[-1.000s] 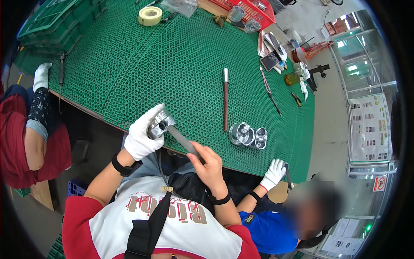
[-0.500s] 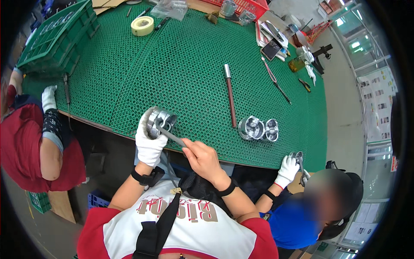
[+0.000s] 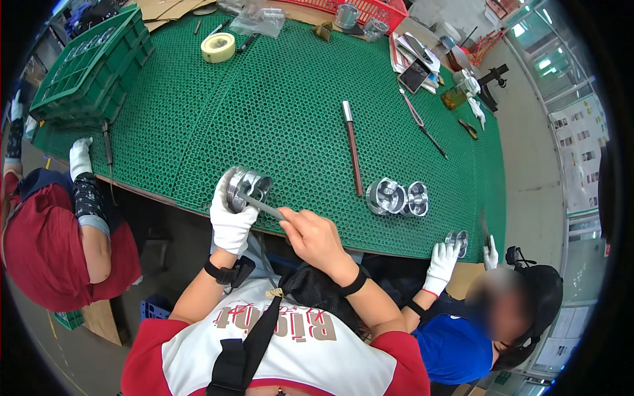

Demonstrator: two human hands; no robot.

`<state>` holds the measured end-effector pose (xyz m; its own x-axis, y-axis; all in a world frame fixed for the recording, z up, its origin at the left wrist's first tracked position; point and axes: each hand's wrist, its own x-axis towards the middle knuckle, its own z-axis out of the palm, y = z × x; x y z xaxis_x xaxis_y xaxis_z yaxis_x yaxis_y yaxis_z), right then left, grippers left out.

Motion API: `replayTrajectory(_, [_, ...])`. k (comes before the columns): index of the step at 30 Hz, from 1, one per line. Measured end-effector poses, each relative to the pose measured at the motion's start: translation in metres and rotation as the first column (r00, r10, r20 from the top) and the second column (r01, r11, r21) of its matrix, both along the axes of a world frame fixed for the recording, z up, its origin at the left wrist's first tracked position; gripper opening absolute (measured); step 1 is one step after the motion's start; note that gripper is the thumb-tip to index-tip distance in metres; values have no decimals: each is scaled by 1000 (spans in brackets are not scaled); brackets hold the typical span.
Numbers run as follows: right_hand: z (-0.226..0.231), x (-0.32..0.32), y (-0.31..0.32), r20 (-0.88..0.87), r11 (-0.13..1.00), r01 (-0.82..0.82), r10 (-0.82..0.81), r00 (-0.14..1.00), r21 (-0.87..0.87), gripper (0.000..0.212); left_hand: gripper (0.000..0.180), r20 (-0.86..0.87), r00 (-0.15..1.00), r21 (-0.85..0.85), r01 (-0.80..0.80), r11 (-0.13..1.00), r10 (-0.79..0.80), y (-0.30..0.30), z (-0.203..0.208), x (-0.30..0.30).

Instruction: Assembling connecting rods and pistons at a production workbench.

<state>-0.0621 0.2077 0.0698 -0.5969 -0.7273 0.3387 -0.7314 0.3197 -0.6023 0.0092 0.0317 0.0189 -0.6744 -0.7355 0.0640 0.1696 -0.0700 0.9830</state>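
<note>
A shiny metal piston [image 3: 256,183] is gripped in my left hand [image 3: 229,218], which wears a white glove; the piston's open side faces right. My bare right hand [image 3: 312,239] is closed around a grey, rod-like hand tool [image 3: 265,207], perhaps a file. The tool's far end meets the piston near its lower inside edge; the exact contact is hard to see. Two more pistons, one on the left [image 3: 385,196] and one on the right [image 3: 417,198], sit side by side on the green mat [image 3: 290,132], to the right of my hands.
A brown rod with a silver end [image 3: 352,148] lies beyond the two pistons. Green crates [image 3: 92,76] stand at the far left, a tape roll [image 3: 218,47] at the back. A phone [image 3: 414,76] and pliers [image 3: 468,129] lie right. Co-workers sit on both sides, the right one holding a piston [image 3: 457,243].
My hands keep their holds, and the tool's tip has shifted slightly inside the piston. The right co-worker's tool hand has moved away from their piston. The left co-worker has shifted.
</note>
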Motion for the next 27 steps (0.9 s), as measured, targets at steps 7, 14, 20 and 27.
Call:
replayTrajectory(7, [30, -14, 29, -51, 977, -60, 72, 996, 204, 23, 81, 61, 990, -178, 137, 974, -128, 0, 8, -1])
replayTrajectory(14, [49, -8, 43, -94, 941, -48, 84, 992, 334, 24, 75, 179, 979, -416, 168, 894, -101, 2, 18, 0])
replayTrajectory(20, [51, -10, 43, -90, 933, -35, 73, 993, 359, 24, 77, 175, 971, -329, 213, 920, -162, 0, 22, 0])
replayTrajectory(27, [54, -7, 41, -113, 925, -30, 78, 991, 378, 24, 75, 167, 973, -356, 213, 910, -163, 2, 22, -1])
